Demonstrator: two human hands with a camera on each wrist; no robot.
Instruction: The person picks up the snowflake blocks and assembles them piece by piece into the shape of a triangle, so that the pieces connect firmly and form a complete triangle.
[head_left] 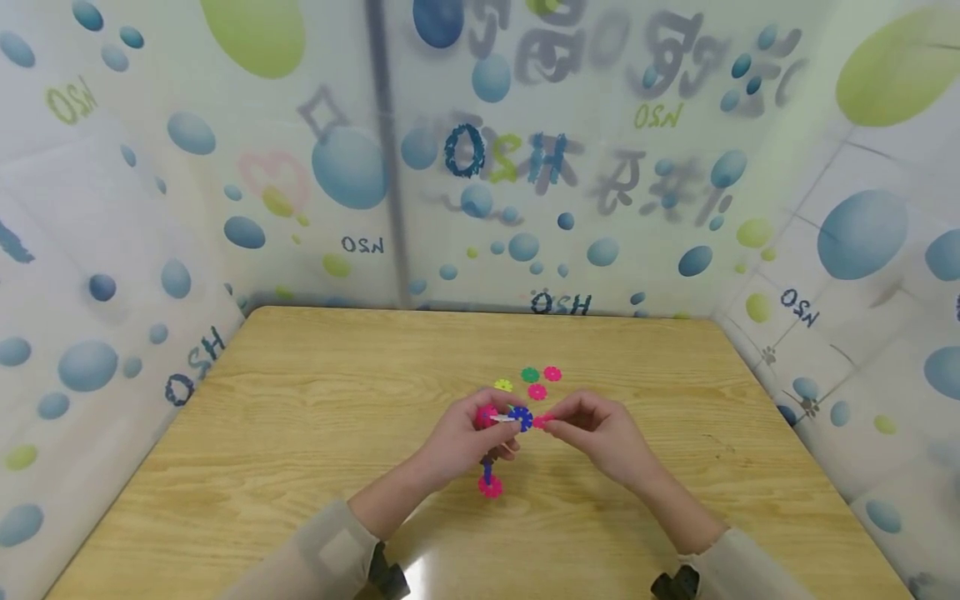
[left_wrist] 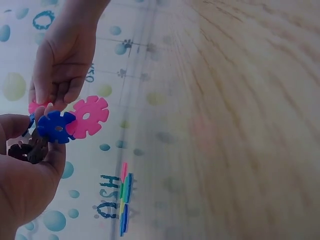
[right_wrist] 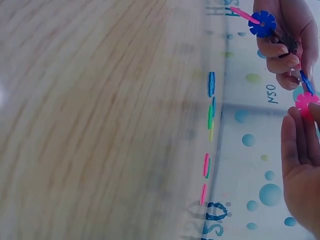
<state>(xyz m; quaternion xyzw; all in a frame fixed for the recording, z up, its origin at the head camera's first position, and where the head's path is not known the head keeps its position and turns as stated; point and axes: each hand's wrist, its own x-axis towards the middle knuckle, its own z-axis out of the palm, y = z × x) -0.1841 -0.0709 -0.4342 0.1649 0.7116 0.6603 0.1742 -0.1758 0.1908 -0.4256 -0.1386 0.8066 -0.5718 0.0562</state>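
My left hand (head_left: 461, 442) grips a cluster of joined notched plastic discs, partly hidden behind its fingers. A blue disc (head_left: 522, 417) stands at its fingertips, with a pink disc (head_left: 486, 414) and a white piece beside it. Below the hand hangs another pink disc (head_left: 491, 487), slotted into a second blue disc (left_wrist: 54, 128). A black disc (right_wrist: 287, 46) shows against the palm side. Between thumb and forefinger my right hand (head_left: 611, 437) pinches a pink snowflake disc (right_wrist: 306, 101), its edge right at the upper blue disc's rim.
Just beyond the hands, loose discs lie flat on the wooden table (head_left: 315, 400): a yellow one (head_left: 503, 385), a green one (head_left: 530, 375) and pink ones (head_left: 552, 373). Patterned curtain-like walls (head_left: 480, 275) close off the table's back and sides.
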